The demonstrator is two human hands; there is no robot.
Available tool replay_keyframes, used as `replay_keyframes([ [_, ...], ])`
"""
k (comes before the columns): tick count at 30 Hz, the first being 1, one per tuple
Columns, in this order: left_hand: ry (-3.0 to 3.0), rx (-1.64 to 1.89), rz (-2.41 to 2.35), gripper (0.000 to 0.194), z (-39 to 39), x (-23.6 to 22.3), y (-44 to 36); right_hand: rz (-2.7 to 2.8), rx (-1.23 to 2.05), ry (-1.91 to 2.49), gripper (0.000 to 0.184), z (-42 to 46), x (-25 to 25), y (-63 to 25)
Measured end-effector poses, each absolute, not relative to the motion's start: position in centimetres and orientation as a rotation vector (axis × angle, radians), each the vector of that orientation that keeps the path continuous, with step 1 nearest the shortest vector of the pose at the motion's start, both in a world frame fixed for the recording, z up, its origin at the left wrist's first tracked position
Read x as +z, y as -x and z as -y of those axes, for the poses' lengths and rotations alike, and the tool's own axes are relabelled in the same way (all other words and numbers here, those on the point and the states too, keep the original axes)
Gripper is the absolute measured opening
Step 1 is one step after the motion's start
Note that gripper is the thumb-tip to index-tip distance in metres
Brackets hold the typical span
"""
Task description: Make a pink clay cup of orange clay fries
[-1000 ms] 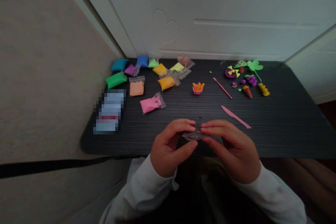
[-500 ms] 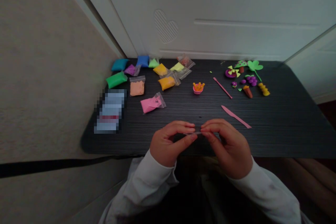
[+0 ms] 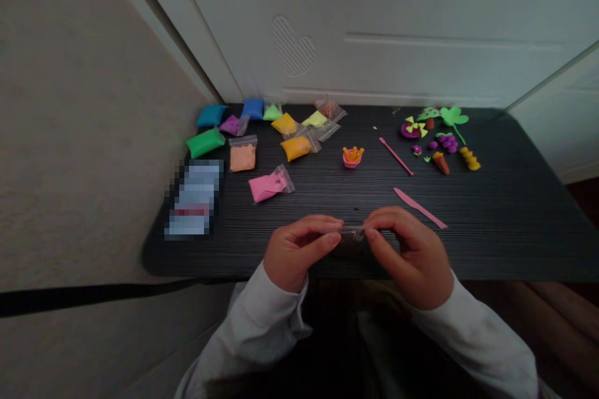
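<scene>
Near the table's front edge, a small clear zip bag point(image 3: 350, 238) is stretched between my two hands. My left hand point(image 3: 299, 249) pinches one end of its top edge between thumb and fingers. At the other end, my right hand point(image 3: 412, 255) grips the same edge. The bag looks dark, and I cannot tell whether anything is inside. Beyond my right hand lies a pink plastic knife point(image 3: 420, 207). A pink modelling stick point(image 3: 395, 156) is farther back, beside a small pink cup of orange clay fries point(image 3: 352, 157).
Several bags of coloured clay lie at the left and back, including a pink bag point(image 3: 270, 186) and a green bag point(image 3: 206, 143). A blurred-out phone-like object point(image 3: 194, 199) is at the left. Small clay figures, among them purple grapes point(image 3: 448, 143), sit back right. A white door point(image 3: 421, 12) stands behind.
My hands have moved slightly apart, and more of the clear bag's edge and body now shows between them. The things on the table have stayed put.
</scene>
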State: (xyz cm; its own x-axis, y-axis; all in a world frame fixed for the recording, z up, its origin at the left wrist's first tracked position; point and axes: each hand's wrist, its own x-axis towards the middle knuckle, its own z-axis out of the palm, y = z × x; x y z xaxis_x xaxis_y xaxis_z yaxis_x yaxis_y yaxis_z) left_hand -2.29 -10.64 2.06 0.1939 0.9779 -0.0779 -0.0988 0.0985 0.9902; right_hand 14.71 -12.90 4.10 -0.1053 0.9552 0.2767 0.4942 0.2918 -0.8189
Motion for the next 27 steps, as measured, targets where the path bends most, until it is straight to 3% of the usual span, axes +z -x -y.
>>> replay_keyframes([
  [9,-1.127,0.975,-1.016,0.005,10.8,2.0,2.8,1.582,0.722,1.358,0.007,13.1,3.1,-15.0],
  [27,-2.081,0.902,-1.168,0.006,11.3,2.8,2.7,2.004,0.825,1.266,0.009,12.7,3.8,-15.2],
])
